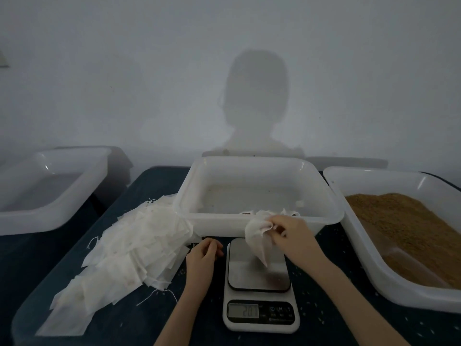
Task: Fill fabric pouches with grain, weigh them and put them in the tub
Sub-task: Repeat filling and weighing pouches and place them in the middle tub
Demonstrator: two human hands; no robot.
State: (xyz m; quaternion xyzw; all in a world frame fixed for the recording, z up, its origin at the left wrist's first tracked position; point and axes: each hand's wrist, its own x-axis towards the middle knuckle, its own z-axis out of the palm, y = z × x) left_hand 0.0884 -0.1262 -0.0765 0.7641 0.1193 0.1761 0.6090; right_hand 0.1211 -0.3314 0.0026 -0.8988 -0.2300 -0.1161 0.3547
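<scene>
Head view, one frame. Dim light, slight haze.

R hand (290,233): grip clamped on gathered top of filled fabric pouch (258,239); fingers pinch the fabric. Pouch hangs tilted, lower tip pointing down over scale platform (257,265); can't tell if tip touches the platform. Pouch top is level w/ the near rim of centre tub (259,221).

L hand (203,254): fingers loosely curled, holding nothing, resting near tabletop (154,183) just left of the scale, between scale and stack of pouches.

Scale (260,318): white body, dark-edged platform, lit display (244,311) at near edge; digits too blurred to read reliably.

Centre tub: translucent white, directly behind scale. A few filled pouches (287,212) lie against its near wall; count unclear.

Empty pouches (129,245): large loose pile, flat white squares w/ stray threads, left of scale, reaching up to the centre tub's left corner.

Grain tub (354,236): right of centre tub, holds brown grain (404,228) heaped toward the far side.

Third tub (50,191): far left, well apart from the scale; contents can't be made out.

Tabletop: dark cover, scattered grains around scale.
</scene>
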